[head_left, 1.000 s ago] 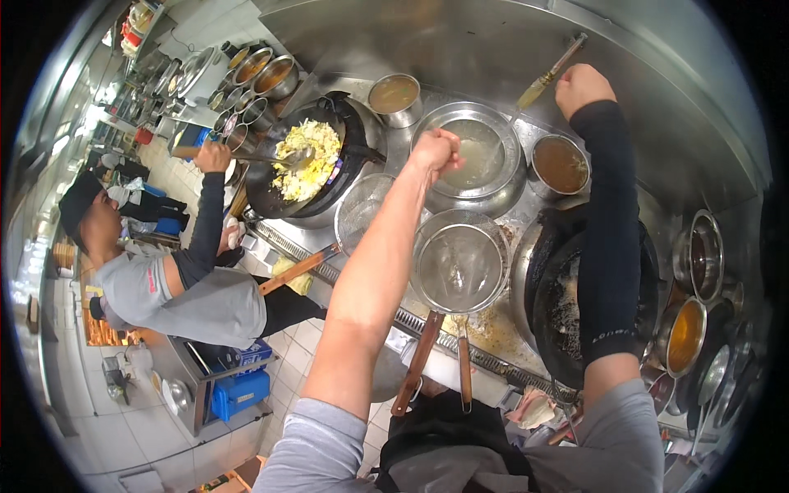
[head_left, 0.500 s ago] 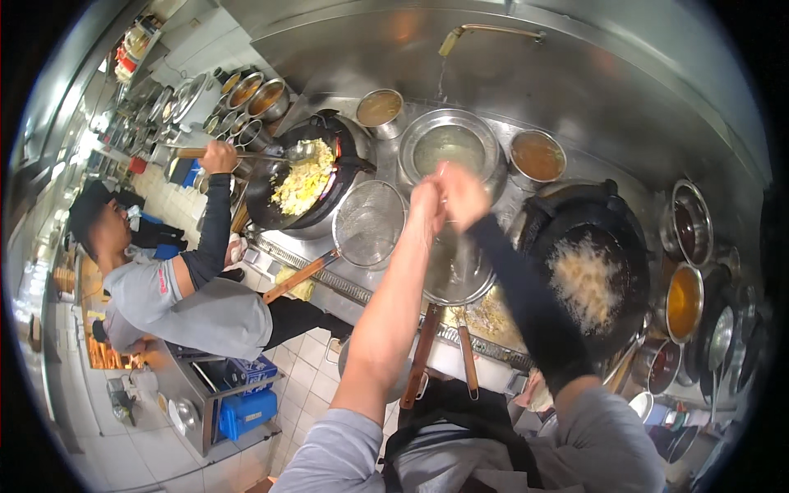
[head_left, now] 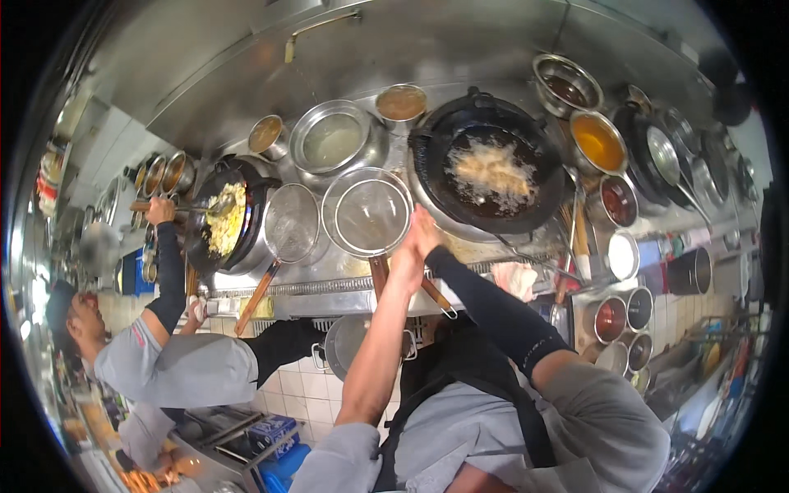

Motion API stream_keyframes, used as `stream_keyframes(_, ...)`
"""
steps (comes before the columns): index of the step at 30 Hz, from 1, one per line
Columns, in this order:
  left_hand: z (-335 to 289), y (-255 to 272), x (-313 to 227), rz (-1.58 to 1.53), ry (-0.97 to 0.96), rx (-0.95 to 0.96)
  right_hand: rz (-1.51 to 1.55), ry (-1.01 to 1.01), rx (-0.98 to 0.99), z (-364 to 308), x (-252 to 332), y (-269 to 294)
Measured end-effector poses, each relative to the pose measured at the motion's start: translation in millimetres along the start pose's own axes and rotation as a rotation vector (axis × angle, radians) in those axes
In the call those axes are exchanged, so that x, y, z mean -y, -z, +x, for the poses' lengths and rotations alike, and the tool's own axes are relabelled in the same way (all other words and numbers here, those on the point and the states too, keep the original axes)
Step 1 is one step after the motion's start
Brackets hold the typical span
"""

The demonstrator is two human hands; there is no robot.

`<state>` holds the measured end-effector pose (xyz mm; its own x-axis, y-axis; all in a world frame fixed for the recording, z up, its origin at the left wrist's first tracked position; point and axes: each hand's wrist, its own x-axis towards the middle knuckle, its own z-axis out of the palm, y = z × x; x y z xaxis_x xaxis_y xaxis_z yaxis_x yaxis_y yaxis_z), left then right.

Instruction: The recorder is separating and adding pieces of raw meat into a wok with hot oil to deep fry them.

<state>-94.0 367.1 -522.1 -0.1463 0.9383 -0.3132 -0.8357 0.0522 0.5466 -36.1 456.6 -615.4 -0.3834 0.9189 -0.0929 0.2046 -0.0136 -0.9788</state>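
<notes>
My left hand (head_left: 405,261) and my right hand (head_left: 426,233) are pressed palm to palm, fingers stretched out, with nothing visible between them. They meet just right of a mesh strainer (head_left: 371,212), whose wooden handle passes partly behind my left forearm. Another wooden handle (head_left: 437,296) sticks out below my right wrist. Beyond my hands to the right, pale pieces of food (head_left: 493,174) bubble in dark oil in a big black wok (head_left: 429,156). A second mesh strainer (head_left: 292,223) lies to the left.
At the left a co-worker's hand (head_left: 161,211) grips a ladle over a wok of yellow food (head_left: 228,218). A basin of cloudy liquid (head_left: 333,141) stands behind the strainers. Bowls of orange liquid (head_left: 597,144) and dark liquid (head_left: 567,92) sit right of my wok.
My view has swung to the right. My hands, raised over the basins and blurred before, are lower now and pressed together beside the strainer.
</notes>
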Motion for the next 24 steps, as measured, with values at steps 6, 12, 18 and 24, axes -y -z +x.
stream_keyframes(6,-73.3,-23.7,-5.3,2.086,-0.783,0.293,1.141,-1.121,0.355,-42.9,68.6,26.1)
stream_keyframes(12,-55.2,-56.3,-11.8,1.968,-0.249,0.192,-0.047,-0.351,0.112,-87.2,110.8,56.5)
stream_keyframes(18,-17.0,-26.2,26.1,1.48,-0.432,0.45,-0.694,0.337,0.242,-104.9,116.1,113.9)
stream_keyframes(24,-43.3,-6.9,66.1,0.732,0.562,0.376,-0.599,0.531,0.317,-172.4,97.6,178.5)
